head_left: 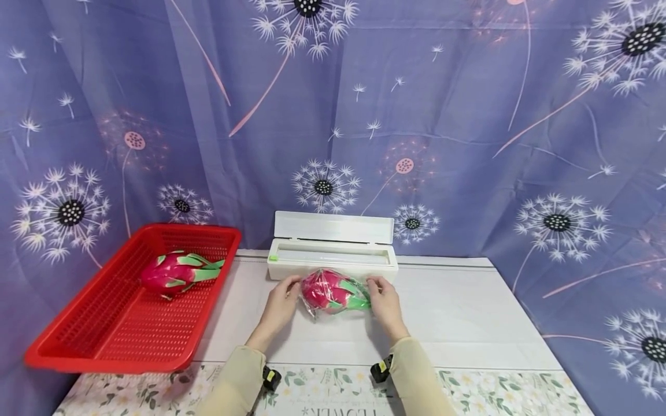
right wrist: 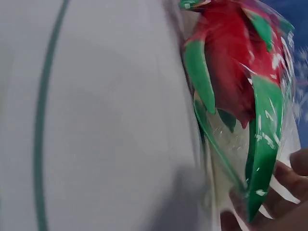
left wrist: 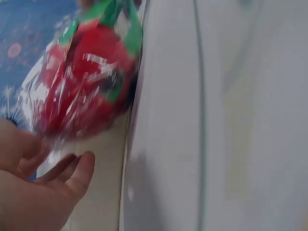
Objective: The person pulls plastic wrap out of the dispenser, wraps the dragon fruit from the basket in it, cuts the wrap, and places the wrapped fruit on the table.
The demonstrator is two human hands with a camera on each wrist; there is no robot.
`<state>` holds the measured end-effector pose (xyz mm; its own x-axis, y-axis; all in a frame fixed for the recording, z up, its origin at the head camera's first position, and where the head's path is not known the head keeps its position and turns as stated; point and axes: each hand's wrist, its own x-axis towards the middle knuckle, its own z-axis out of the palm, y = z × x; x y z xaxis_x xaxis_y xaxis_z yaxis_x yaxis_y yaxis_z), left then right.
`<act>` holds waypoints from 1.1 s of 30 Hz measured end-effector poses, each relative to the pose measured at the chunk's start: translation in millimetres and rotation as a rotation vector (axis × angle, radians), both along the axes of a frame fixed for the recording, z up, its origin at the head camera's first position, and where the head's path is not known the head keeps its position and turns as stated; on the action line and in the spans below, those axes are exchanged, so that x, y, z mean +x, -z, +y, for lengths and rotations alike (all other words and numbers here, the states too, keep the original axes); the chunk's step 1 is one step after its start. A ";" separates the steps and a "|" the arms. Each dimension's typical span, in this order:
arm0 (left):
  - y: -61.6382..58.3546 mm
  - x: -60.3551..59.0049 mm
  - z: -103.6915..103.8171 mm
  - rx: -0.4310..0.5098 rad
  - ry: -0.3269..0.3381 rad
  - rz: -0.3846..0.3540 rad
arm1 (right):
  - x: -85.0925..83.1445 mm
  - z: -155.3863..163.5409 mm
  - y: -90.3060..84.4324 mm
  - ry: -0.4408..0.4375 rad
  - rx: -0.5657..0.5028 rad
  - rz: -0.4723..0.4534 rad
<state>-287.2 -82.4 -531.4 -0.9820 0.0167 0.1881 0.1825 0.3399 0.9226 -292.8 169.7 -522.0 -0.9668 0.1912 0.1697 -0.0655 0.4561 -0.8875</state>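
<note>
A pink dragon fruit with green scales, wrapped in clear film (head_left: 333, 292), lies on the white table (head_left: 458, 312) just in front of a white film dispenser box (head_left: 333, 254). My left hand (head_left: 293, 284) is at the fruit's round left end, fingers fairly straight and touching the film. The left wrist view shows that hand (left wrist: 53, 163) relaxed beside the wrapped fruit (left wrist: 86, 82). My right hand (head_left: 376, 286) holds the green leafy end. Its fingers (right wrist: 288, 180) curl against film and leaves in the right wrist view, below the fruit (right wrist: 231, 72).
At the left, a red mesh basket (head_left: 119, 329) hangs partly over the table's edge, holding a second, unwrapped dragon fruit (head_left: 179, 271). The dispenser's lid stands open. A blue dandelion-print curtain (head_left: 468, 115) hangs behind, and a floral cloth (head_left: 494, 393) covers the near edge.
</note>
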 end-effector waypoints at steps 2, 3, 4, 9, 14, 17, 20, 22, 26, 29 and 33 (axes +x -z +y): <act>-1.7 1.3 8.2 0.025 0.022 -0.055 | 0.3 -4.5 -5.7 0.006 0.084 0.071; -2.8 1.8 12.5 0.043 0.032 -0.085 | 0.1 -7.6 -7.9 0.001 0.109 0.099; -4.1 1.7 17.0 0.053 0.040 -0.105 | -0.7 -10.7 -9.8 -0.007 0.129 0.122; -7.4 -3.2 35.2 0.032 -0.019 -0.011 | -4.1 -27.8 -11.5 -0.078 0.199 0.131; -9.6 -7.9 43.4 -0.009 -0.076 0.100 | -2.8 -38.3 -5.9 -0.158 0.316 0.103; -10.0 -9.3 44.9 -0.050 -0.040 0.091 | -1.5 -39.6 -2.1 -0.144 0.393 0.111; -9.6 -9.5 44.1 -0.126 -0.004 0.108 | 0.5 -40.2 0.6 -0.119 0.444 0.120; -9.9 -9.3 42.8 -0.178 0.020 0.129 | 1.9 -40.5 0.7 -0.114 0.472 0.120; -12.0 -12.6 38.2 -0.204 0.088 0.114 | 0.5 -36.2 -4.7 -0.177 0.448 0.090; -14.7 -14.2 31.3 -0.120 0.140 0.031 | -1.7 -26.4 -12.1 -0.226 0.219 0.011; -16.5 -10.8 19.3 -0.007 0.134 -0.083 | -3.3 -4.1 -17.5 -0.088 -0.095 -0.039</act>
<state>-298.0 -63.1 -514.9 -0.9832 0.1493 0.1054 0.1494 0.3242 0.9341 -296.1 165.6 -504.4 -0.9860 0.1193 0.1169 -0.0662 0.3636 -0.9292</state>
